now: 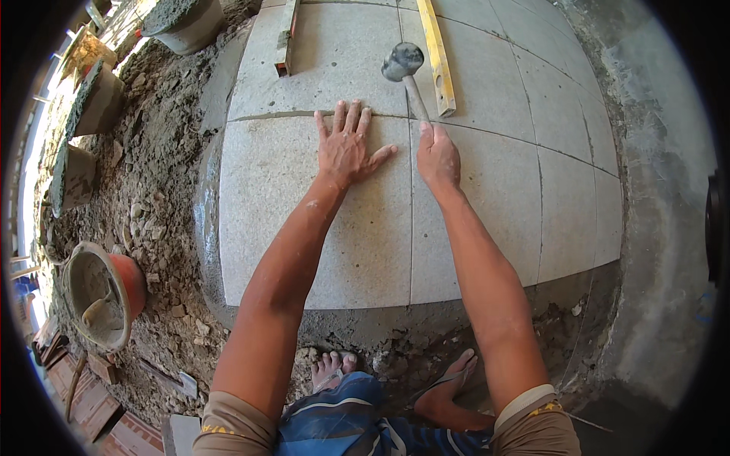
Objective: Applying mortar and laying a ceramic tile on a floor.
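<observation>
My left hand (346, 152) lies flat with spread fingers on a pale speckled floor tile (319, 243), its fingertips near the joint with the tile beyond it. My right hand (438, 156) grips the handle of a rubber mallet (403, 62), whose dark, grey-smeared head is raised toward the upper middle of the view, just right of my left hand. Beyond, a yellow spirit level (436, 53) lies on the tiles to the right of the mallet, and a metal straight bar (287, 38) lies to the left, pointing away from me.
Mortar-smeared buckets (95, 106) stand on rubble (163, 182) along the left. A red bucket with a trowel (128, 292) sits lower left, near stacked bricks (65, 380). A grey concrete strip (654, 251) runs along the right. My feet are at the tiles' near edge.
</observation>
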`<move>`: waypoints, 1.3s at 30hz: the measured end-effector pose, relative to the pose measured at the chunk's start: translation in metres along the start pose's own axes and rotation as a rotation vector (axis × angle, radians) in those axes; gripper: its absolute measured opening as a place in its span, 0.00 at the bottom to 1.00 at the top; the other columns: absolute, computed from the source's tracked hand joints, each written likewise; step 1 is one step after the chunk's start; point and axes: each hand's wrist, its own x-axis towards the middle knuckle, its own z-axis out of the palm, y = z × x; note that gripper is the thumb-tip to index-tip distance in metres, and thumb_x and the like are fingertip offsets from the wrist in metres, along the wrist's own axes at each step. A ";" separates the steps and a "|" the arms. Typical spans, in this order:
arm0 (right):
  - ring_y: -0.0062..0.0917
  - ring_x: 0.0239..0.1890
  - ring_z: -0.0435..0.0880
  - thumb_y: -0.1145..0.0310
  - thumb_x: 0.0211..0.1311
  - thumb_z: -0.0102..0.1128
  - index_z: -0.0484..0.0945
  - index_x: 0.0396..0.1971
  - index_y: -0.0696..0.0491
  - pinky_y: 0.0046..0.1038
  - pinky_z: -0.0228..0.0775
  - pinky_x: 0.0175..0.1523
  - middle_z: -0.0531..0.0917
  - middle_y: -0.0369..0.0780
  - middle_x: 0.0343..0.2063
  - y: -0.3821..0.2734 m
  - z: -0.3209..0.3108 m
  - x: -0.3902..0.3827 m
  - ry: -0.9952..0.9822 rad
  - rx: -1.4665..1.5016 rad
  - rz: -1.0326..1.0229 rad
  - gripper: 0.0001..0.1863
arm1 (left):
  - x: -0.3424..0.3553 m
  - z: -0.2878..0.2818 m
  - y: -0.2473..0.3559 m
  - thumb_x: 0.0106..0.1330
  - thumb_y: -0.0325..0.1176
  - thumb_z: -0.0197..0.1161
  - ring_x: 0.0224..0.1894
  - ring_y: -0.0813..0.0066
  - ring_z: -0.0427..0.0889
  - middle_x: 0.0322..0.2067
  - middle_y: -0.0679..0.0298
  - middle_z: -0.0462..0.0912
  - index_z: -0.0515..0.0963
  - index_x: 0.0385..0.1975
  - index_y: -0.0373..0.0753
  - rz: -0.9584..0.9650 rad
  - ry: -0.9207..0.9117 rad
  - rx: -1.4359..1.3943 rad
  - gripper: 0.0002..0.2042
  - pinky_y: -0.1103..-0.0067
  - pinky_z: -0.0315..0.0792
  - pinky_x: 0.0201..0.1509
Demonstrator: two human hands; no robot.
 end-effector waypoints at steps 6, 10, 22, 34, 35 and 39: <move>0.60 0.46 0.82 0.46 0.78 0.42 0.77 0.41 0.60 0.53 0.73 0.50 0.84 0.60 0.39 0.008 -0.008 -0.007 -0.018 -0.057 -0.018 0.29 | 0.002 -0.004 0.000 0.62 0.78 0.49 0.81 0.52 0.46 0.78 0.55 0.54 0.60 0.76 0.39 -0.007 -0.059 -0.002 0.52 0.40 0.33 0.78; 0.58 0.38 0.82 0.47 0.78 0.45 0.77 0.36 0.60 0.50 0.71 0.44 0.82 0.59 0.32 0.022 -0.021 -0.055 -0.006 0.118 -0.072 0.27 | -0.003 -0.004 -0.003 0.60 0.81 0.46 0.82 0.55 0.44 0.79 0.56 0.52 0.58 0.77 0.41 0.007 -0.057 -0.001 0.55 0.41 0.32 0.79; 0.23 0.24 0.74 0.56 0.79 0.51 0.75 0.31 0.57 0.32 0.66 0.31 0.75 0.36 0.20 0.068 -0.046 -0.234 -0.129 0.300 0.051 0.20 | -0.205 -0.066 0.014 0.66 0.73 0.51 0.82 0.46 0.41 0.79 0.46 0.48 0.59 0.75 0.35 0.027 -0.085 -0.129 0.49 0.39 0.34 0.78; 0.18 0.23 0.72 0.54 0.80 0.51 0.76 0.35 0.58 0.28 0.65 0.29 0.74 0.32 0.19 -0.031 -0.036 -0.241 -0.222 0.517 -0.083 0.20 | -0.265 -0.069 -0.022 0.59 0.74 0.59 0.80 0.42 0.44 0.78 0.43 0.49 0.60 0.75 0.36 -0.411 0.014 -0.119 0.53 0.38 0.37 0.77; 0.18 0.23 0.72 0.54 0.80 0.51 0.76 0.35 0.58 0.28 0.65 0.29 0.74 0.32 0.19 -0.041 -0.030 -0.239 -0.238 0.516 -0.092 0.20 | -0.263 -0.068 -0.021 0.59 0.74 0.59 0.80 0.42 0.44 0.78 0.43 0.49 0.60 0.75 0.37 -0.413 0.050 -0.121 0.53 0.37 0.37 0.76; 0.27 0.26 0.78 0.54 0.79 0.51 0.77 0.39 0.61 0.32 0.71 0.35 0.78 0.39 0.23 -0.063 0.012 -0.228 -0.216 0.422 -0.269 0.22 | -0.262 -0.063 -0.019 0.53 0.73 0.64 0.81 0.44 0.42 0.78 0.43 0.50 0.63 0.74 0.36 -0.455 0.085 -0.187 0.55 0.39 0.33 0.77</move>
